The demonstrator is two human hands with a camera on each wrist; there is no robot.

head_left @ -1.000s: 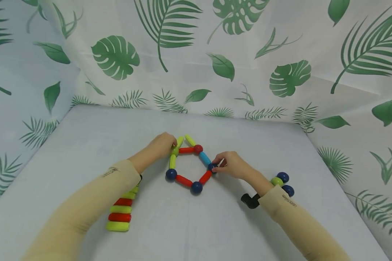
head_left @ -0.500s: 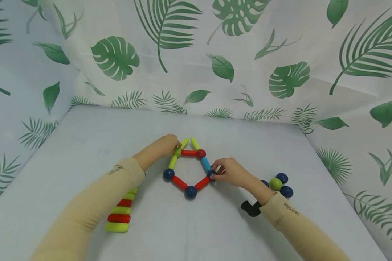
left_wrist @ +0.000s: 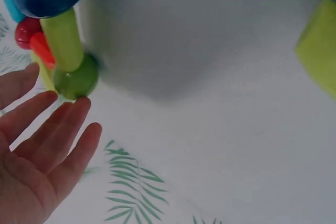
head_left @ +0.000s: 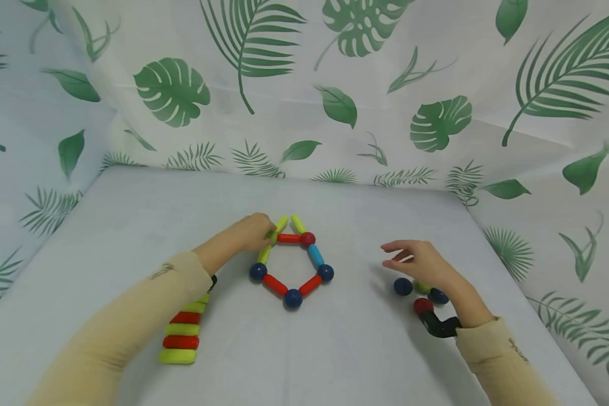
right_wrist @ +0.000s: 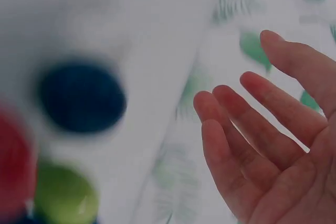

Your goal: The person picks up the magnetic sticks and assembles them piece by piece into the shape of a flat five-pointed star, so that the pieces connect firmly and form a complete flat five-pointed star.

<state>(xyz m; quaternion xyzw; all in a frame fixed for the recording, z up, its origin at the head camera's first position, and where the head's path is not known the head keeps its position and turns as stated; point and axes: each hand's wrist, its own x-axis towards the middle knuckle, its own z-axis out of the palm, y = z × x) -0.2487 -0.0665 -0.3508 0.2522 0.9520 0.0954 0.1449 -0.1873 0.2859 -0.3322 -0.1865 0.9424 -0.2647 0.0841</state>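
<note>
A ring of coloured rods and balls lies mid-table, with blue balls (head_left: 292, 299), red rods (head_left: 310, 285), a light blue rod (head_left: 316, 256) and a red ball (head_left: 308, 239). Two yellow-green rods (head_left: 298, 224) point away from its far side. My left hand (head_left: 254, 232) is at the ring's far left corner; in the left wrist view its extended fingertips rest against the green ball (left_wrist: 77, 78). Over on the right, my right hand (head_left: 420, 260) hovers with loosely spread fingers and holds nothing. Close below it are a loose blue ball (head_left: 403, 286) and a green ball (head_left: 422, 287).
A row of yellow-green and red rods (head_left: 181, 342) lies left of the ring, partly behind the left forearm. Another blue ball (head_left: 438, 296) and a red ball (head_left: 423, 305) sit by the right wrist's black camera mount (head_left: 438, 327). A leaf-print cloth (head_left: 304, 101) surrounds the table.
My right hand has let go of the ring's right blue ball and moved right, over the loose balls. The ring has turned slightly and moved towards me. My left hand stays at the green ball.
</note>
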